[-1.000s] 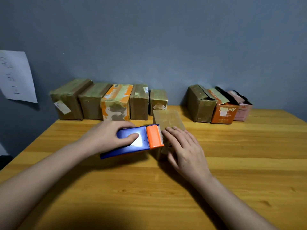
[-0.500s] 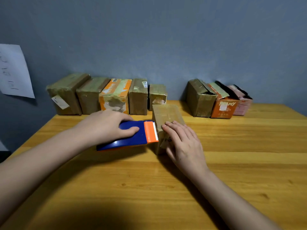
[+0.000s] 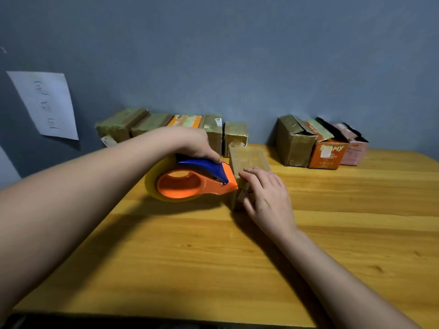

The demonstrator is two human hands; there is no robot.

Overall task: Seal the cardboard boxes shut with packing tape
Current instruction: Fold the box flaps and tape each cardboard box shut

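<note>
A small brown cardboard box (image 3: 249,157) stands on the wooden table (image 3: 213,257), its top covered with tape. My left hand (image 3: 190,142) grips the blue top of an orange and blue tape dispenser (image 3: 197,180) holding a yellowish tape roll (image 3: 153,180). The dispenser stands on edge, its orange nose against the box's left near corner. My right hand (image 3: 266,198) rests with straight fingers on the box's near end, covering most of that face.
Several taped boxes (image 3: 152,123) line the wall at the back left. Three boxes with loose flaps, brown (image 3: 293,144), orange (image 3: 326,153) and pink (image 3: 354,150), stand at the back right. A handwritten paper sheet (image 3: 45,104) hangs on the grey wall.
My left hand has tipped the dispenser from lying flat onto its edge, so the orange side and tape roll now show. My right hand has stayed on the box's near end.
</note>
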